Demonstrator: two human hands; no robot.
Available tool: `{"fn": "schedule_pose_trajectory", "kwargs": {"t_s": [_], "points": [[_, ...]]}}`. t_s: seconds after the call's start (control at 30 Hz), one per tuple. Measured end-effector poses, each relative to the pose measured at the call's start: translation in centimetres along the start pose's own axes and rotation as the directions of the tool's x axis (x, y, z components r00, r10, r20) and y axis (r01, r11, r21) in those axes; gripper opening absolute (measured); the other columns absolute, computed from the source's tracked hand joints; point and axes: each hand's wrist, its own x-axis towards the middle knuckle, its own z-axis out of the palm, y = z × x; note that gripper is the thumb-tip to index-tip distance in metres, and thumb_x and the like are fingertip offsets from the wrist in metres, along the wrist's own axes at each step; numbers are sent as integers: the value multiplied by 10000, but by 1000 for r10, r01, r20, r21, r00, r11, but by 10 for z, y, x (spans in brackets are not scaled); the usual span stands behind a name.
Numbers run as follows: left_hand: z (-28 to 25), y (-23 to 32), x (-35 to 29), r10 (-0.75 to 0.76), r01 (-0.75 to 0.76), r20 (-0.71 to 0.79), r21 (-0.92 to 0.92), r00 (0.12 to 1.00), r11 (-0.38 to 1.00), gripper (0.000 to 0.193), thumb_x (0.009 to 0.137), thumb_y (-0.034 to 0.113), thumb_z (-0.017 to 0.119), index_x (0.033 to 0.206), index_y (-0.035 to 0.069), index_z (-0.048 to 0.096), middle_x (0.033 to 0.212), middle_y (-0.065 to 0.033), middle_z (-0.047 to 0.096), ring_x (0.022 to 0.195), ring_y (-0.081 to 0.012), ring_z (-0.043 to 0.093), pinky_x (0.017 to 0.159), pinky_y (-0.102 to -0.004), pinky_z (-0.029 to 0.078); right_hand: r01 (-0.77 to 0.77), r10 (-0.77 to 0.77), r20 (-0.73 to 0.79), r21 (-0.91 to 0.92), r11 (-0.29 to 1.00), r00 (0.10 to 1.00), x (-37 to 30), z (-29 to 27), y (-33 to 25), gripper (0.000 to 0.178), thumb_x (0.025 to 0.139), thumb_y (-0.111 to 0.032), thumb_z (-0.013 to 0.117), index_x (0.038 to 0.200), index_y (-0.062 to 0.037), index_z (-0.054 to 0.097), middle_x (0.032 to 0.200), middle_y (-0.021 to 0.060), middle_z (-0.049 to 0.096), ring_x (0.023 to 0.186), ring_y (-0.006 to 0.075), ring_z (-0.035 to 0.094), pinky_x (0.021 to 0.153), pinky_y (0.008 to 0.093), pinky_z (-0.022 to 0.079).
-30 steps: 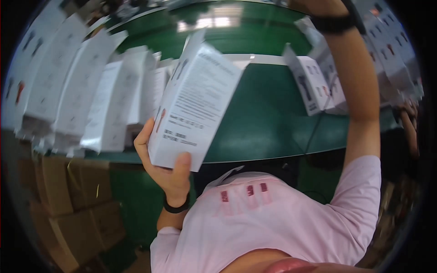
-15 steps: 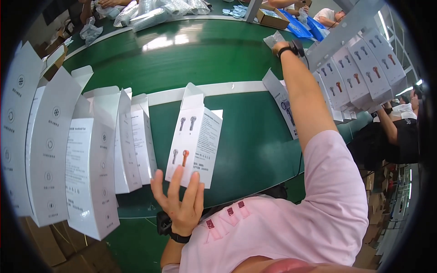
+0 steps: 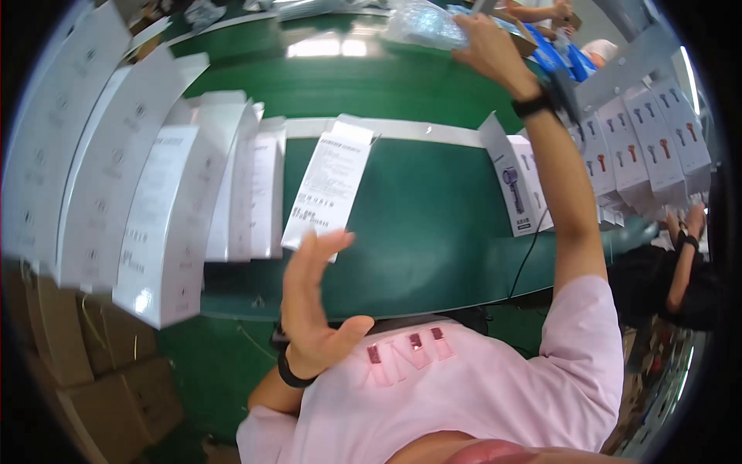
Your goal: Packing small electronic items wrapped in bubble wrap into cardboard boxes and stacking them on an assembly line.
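Note:
My left hand (image 3: 313,305) is open, thumb spread from the fingers, its fingertips at the lower end of a white carton (image 3: 328,185) with its top flap up. That carton stands on the green table, a printed text side towards me. At the far side of the belt, my right hand (image 3: 495,50) is closed on the edge of a clear bubble-wrap bag (image 3: 425,23); what the bag holds is not clear. Another white carton (image 3: 516,185), with a picture of a handheld fan and a raised flap, stands below my right forearm.
Several open white cartons (image 3: 166,224) stand in a row on the left. More printed cartons (image 3: 649,139) are stacked at right, by a grey metal post (image 3: 618,73). A dark cable (image 3: 533,251) crosses the table's near edge. Brown boxes (image 3: 116,402) sit lower left. Other people work nearby.
My right hand has moved further away, and the bubble-wrap bag now stretches out to its left. The middle carton has turned to show its text side. My left hand has turned, its thumb now spread.

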Motion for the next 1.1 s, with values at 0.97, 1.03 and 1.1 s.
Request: {"fn": "schedule_pose_trajectory", "kwargs": {"t_s": [0.97, 1.03, 1.1], "points": [[16, 8, -26, 24, -55, -228, -132, 973, 990, 740, 665, 169, 802, 1258, 95, 365, 1267, -243, 482, 1131, -344, 531, 939, -422, 467, 539, -227, -532, 556, 633, 816, -192, -155, -154, 346, 736, -42, 746, 1079, -58, 696, 1104, 137, 586, 908, 273, 569, 799, 376, 479], [13, 12, -29, -196, 128, -84, -501, 977, 856, 766, 692, 277, 758, 1308, 69, 354, 1272, -247, 496, 1106, -352, 554, 889, -419, 497, 446, -117, -481, 656, 609, 869, -185, -166, -153, 407, 747, -114, 776, 1134, -53, 664, 1069, 129, 605, 912, 291, 565, 810, 402, 476], [12, 16, -30, -383, 465, 380, -871, 842, 158, 884, 745, 493, 670, 1409, 17, 333, 1282, -255, 523, 1057, -370, 600, 789, -413, 557, 449, -117, -491, 642, 622, 864, -183, -163, -156, 460, 740, -163, 788, 1157, -42, 638, 998, 109, 625, 908, 305, 567, 854, 442, 470]]}}
